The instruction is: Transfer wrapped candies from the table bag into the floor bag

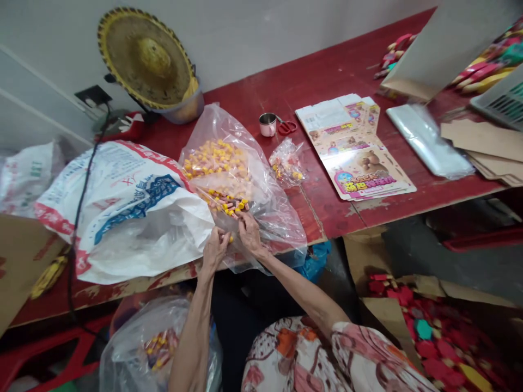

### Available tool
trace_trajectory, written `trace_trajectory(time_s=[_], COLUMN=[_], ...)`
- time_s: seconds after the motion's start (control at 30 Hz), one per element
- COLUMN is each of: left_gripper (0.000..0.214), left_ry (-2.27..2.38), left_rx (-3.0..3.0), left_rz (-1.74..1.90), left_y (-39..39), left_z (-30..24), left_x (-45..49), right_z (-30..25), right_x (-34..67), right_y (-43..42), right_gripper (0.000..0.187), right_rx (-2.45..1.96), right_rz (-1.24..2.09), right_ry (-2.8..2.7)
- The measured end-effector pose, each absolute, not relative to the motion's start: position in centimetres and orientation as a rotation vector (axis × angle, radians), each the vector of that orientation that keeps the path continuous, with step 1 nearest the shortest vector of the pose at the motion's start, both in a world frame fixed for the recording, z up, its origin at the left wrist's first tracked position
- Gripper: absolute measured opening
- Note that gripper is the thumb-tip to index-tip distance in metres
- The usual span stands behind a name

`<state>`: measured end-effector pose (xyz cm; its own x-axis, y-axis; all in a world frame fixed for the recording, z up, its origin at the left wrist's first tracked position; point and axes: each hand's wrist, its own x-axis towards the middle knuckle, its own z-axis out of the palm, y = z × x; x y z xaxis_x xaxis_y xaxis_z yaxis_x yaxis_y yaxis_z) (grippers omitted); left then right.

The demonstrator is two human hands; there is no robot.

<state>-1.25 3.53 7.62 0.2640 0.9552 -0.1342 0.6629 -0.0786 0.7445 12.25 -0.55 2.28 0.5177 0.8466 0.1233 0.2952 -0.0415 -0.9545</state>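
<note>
A big clear plastic bag (261, 190) full of small yellow-and-pink pieces (214, 158) lies on the red table (327, 81). My right hand (250, 233) reaches into its mouth, fingers closed around a bunch of those pieces (231, 206). My left hand (215, 247) sits just beside it at the table's near edge, fingers curled together on a small yellow piece. Both forearms come up from below, over a floral-patterned lap.
A white woven sack (131, 212) lies left of the bag. A small bag of pieces (287, 163), a metal cup (267, 124), red scissors (287, 127) and flat printed cartons (359, 158) are to the right. A straw hat (145, 57) leans on the wall. Another clear bag (155, 343) sits below.
</note>
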Motion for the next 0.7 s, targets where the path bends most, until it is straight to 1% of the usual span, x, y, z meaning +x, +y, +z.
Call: trace_trajectory(time_s=[0.07,0.17,0.27,0.37,0.47,0.5,0.53,0.6,0.7], left_gripper=[0.021,0.031,0.037,0.032,0.019,0.015,0.012,0.009,0.012], left_ry=[1.434,1.388,1.363,1.375,1.43,1.45,1.468,1.5,1.554], left_rx=[1.797,1.787,1.812,1.835,1.951,2.029,2.106,2.206,2.214], left_rz=[0.516,0.536,0.611,0.708,0.779,0.785,0.783,0.772,0.812], left_y=[4.1,4.3,3.8,2.8,1.5,1.0,0.5,-0.6,-1.6], left_z=[8.0,8.6,9.1,9.1,8.1,7.4,6.7,5.4,4.1], left_x=[-1.7,-1.9,-1.8,-1.6,-1.2,-1.0,-0.7,-0.1,0.7], right_z=[2.8,3.5,3.9,4.0,4.1,4.3,4.5,5.3,6.2], right_x=[12.7,13.7,14.5,15.2,16.0,16.1,16.2,15.9,14.6], right_y=[0.8,1.9,2.2,2.5,2.0,1.6,1.1,-0.3,-2.8], right_gripper=[0.048,0.052,0.044,0.03,0.015,0.014,0.018,0.032,0.055], right_rx=[-1.612,-1.641,-1.686,-1.707,-1.718,-1.717,-1.712,-1.685,-1.603], right_rz=[0.593,0.609,0.591,0.551,0.513,0.502,0.49,0.468,0.503], right_ry=[-1.134,-1.359,-1.452,-1.43,-1.349,-1.32,-1.295,-1.254,-1.121])
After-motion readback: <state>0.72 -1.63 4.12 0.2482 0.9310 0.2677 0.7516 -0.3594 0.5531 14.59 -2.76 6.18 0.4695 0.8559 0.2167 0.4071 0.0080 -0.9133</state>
